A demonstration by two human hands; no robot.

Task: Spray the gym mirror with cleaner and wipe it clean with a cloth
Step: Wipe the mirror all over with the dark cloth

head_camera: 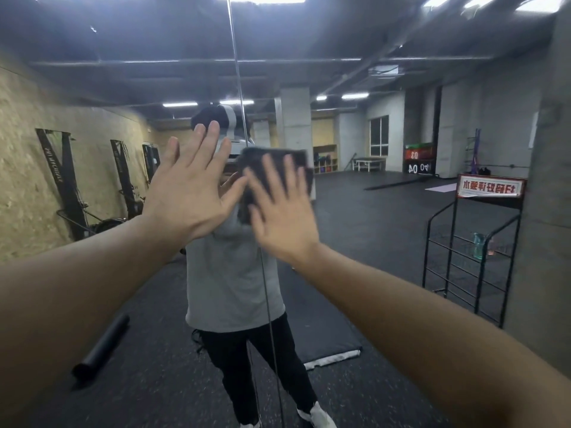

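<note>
I am in the wiping step: my right hand (285,223), fingers spread, presses the dark cloth (272,171) flat on the mirror (386,227) beside its vertical seam. My left hand (191,193) is spread flat, holding nothing; next I judge I must sweep the cloth under even pressure.

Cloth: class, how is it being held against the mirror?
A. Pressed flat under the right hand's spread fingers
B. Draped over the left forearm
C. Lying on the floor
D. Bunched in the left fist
A: the right hand lies spread, fingers straight, over the dark cloth on the mirror.
</note>
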